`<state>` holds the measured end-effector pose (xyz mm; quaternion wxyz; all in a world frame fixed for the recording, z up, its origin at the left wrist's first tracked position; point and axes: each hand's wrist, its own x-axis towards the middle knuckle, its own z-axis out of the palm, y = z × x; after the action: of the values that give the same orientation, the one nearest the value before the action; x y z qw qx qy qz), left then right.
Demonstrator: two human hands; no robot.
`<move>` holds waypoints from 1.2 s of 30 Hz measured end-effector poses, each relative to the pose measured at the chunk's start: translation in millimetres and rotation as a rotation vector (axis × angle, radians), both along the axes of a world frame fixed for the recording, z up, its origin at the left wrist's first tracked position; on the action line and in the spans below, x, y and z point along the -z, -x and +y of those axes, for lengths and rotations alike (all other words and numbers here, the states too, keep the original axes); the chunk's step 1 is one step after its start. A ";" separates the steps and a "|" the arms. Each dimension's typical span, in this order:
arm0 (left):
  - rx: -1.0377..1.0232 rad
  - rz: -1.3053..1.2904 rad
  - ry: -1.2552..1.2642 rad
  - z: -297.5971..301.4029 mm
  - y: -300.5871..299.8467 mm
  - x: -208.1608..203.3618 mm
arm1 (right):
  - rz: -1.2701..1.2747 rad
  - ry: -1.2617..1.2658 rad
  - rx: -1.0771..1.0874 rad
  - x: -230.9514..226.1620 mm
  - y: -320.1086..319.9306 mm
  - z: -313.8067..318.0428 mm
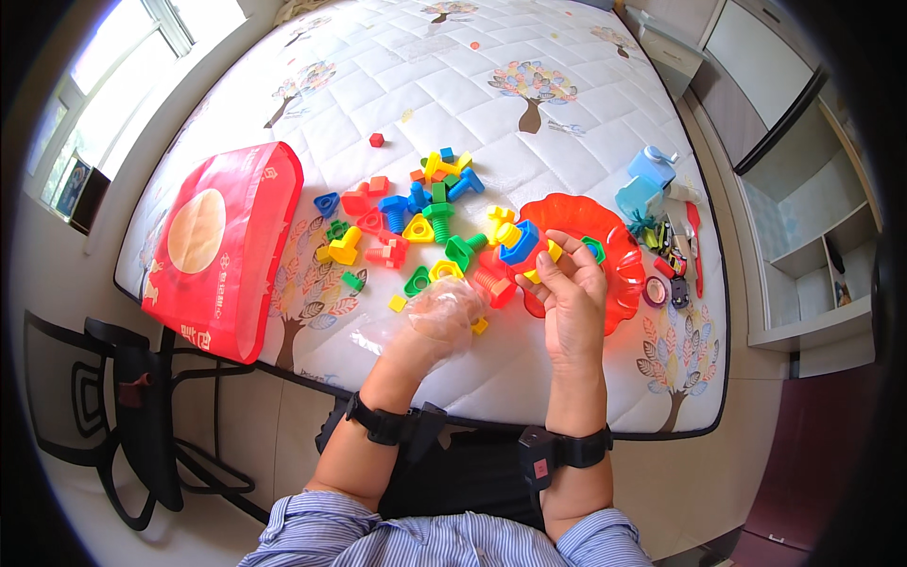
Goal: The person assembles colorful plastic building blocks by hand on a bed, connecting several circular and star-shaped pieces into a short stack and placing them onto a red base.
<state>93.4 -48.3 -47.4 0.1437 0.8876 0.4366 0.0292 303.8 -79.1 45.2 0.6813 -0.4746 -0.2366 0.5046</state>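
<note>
Our right hand pinches a blue nut at its upper left, the yellow bolt through it apparently slanting up-left. Our left hand, farther off, wears clear plastic; its grip we cannot tell.

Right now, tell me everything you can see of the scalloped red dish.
The scalloped red dish is glossy, translucent and plastic-looking, with a wavy, petalled rim. It lies face up on the quilted mattress, a green toy nut showing within it. The right hand partly hides its left side; whether they touch isn't clear.
</note>
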 end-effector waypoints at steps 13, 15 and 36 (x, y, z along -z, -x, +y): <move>-0.304 -0.530 0.077 28.7 67.2 -28.0 | -0.003 -0.028 -0.015 8.9 3.9 0.9; -0.254 -0.389 -0.042 25.9 51.8 -38.9 | -0.008 -0.017 -0.017 10.9 3.7 -2.3; -0.356 -1.433 0.626 17.3 26.9 -30.0 | -0.025 -0.002 -0.120 43.6 6.8 -6.3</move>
<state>66.4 -31.0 -17.4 0.6246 0.4883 0.3612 0.4909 297.0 -85.5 1.6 0.6472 -0.4653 -0.2736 0.5383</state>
